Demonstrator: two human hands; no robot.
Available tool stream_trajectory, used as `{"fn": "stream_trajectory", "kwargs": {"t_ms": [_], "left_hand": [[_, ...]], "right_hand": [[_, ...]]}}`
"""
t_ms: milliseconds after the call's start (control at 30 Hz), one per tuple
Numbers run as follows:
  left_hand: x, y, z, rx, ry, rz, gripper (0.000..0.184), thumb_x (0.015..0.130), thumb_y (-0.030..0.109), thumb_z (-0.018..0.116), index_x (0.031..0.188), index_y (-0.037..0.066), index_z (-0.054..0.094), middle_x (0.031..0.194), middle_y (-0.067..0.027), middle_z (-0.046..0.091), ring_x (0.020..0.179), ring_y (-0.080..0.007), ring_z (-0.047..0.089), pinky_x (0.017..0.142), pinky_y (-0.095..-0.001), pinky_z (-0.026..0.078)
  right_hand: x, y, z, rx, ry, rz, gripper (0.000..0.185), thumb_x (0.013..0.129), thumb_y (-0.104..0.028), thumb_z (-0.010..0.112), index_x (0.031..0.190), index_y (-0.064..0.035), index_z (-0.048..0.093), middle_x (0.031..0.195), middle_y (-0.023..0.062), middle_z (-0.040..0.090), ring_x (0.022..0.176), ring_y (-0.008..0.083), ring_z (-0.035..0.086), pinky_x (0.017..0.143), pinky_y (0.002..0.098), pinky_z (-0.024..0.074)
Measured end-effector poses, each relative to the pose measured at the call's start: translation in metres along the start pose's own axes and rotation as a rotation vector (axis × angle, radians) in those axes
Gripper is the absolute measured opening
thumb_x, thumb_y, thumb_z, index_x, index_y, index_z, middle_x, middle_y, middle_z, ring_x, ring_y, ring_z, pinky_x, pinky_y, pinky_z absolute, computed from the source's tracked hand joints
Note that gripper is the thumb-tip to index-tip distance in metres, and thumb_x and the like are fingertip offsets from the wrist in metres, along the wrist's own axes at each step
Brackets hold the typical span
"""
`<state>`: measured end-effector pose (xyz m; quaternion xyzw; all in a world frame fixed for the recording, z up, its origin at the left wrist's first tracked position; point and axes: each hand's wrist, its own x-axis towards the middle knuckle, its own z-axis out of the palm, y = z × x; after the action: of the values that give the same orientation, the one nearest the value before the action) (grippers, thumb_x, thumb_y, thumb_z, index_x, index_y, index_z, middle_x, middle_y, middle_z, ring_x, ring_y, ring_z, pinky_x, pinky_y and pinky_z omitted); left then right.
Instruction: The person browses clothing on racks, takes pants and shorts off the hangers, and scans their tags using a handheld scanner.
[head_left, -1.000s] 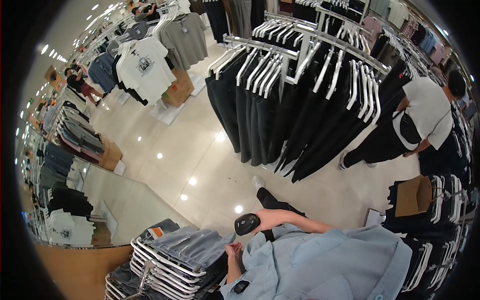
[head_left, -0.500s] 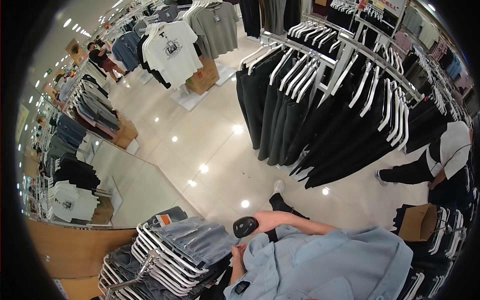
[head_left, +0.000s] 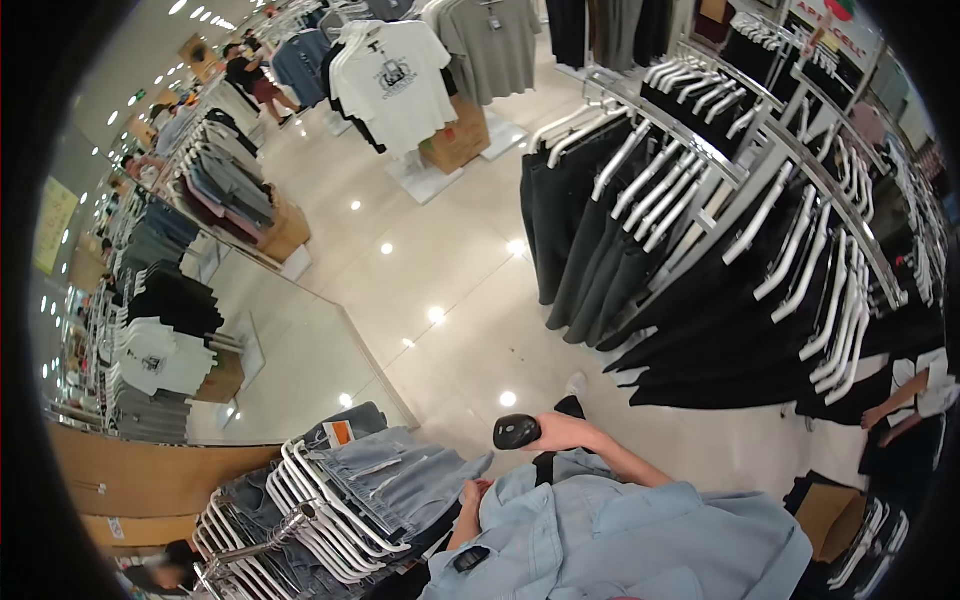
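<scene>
My right hand (head_left: 560, 433) is wrapped around a black handheld scanner (head_left: 517, 431), its rounded head pointing left, above the floor in front of me. My left hand (head_left: 470, 503) has its fingers curled in at the right-hand edge of the hanging light blue jeans (head_left: 385, 470). Whatever those fingers hold is too small and partly hidden to make out. An orange-and-white tag (head_left: 340, 433) shows on the jeans' upper left part. White hangers (head_left: 320, 520) carry the jeans on a metal rack arm (head_left: 270, 540).
Black trousers (head_left: 590, 250) hang on a curved rack to the right. White and grey T-shirts (head_left: 395, 80) hang at the back, above a cardboard box (head_left: 458, 135). A mirror (head_left: 290, 350) stands left. One person (head_left: 905, 400) is at the right edge, another (head_left: 165, 572) at lower left.
The view has turned, so the racks sit further right. My right hand and the scanner appear slightly right and higher. A person has come into view at lower left.
</scene>
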<state>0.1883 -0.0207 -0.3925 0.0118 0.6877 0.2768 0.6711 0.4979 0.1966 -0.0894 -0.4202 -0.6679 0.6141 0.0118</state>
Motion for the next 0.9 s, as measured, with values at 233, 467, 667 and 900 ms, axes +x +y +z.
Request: {"fn": "stream_trajectory", "kwargs": {"t_ms": [233, 467, 667, 900], "left_hand": [[0.033, 0.085, 0.064, 0.123, -0.041, 0.031, 0.040, 0.100, 0.036, 0.030, 0.096, 0.004, 0.053, 0.092, -0.0177, 0.069, 0.089, -0.0306, 0.069, 0.083, -0.0417, 0.057], [0.003, 0.219, 0.192, 0.195, -0.155, 0.167, 0.033, 0.098, 0.029, 0.036, 0.094, 0.002, 0.056, 0.085, -0.0140, 0.068, 0.077, -0.0230, 0.068, 0.074, -0.0354, 0.058], [-0.080, 0.322, 0.316, 0.132, -0.337, 0.432, 0.034, 0.104, 0.032, 0.040, 0.095, 0.003, 0.056, 0.077, -0.0066, 0.060, 0.071, -0.0169, 0.060, 0.071, -0.0327, 0.053], [-0.149, 0.405, 0.404, 0.302, -0.432, 0.662, 0.028, 0.105, 0.029, 0.043, 0.100, 0.005, 0.054, 0.080, -0.0058, 0.060, 0.074, -0.0144, 0.060, 0.073, -0.0303, 0.051]], "right_hand": [[-0.007, -0.013, -0.084, 0.238, 0.153, -0.074, 0.039, 0.078, -0.032, 0.079, 0.100, -0.0017, 0.069, 0.070, 0.0031, 0.064, 0.058, 0.0119, 0.053, 0.056, 0.0298, 0.0468], [-0.001, 0.021, -0.137, 0.284, 0.280, -0.173, 0.039, 0.080, -0.023, 0.079, 0.111, -0.0023, 0.066, 0.076, 0.0015, 0.065, 0.058, 0.0088, 0.051, 0.055, 0.0280, 0.0469], [-0.019, 0.035, -0.180, 0.455, 0.208, -0.001, 0.032, 0.080, -0.020, 0.079, 0.099, 0.0026, 0.069, 0.078, 0.0054, 0.069, 0.075, 0.0116, 0.063, 0.071, 0.0311, 0.0527], [-0.062, 0.027, -0.213, 0.516, 0.375, 0.003, 0.031, 0.081, -0.015, 0.079, 0.103, 0.0023, 0.068, 0.084, 0.0051, 0.071, 0.076, 0.0092, 0.060, 0.072, 0.0293, 0.0519]]}}
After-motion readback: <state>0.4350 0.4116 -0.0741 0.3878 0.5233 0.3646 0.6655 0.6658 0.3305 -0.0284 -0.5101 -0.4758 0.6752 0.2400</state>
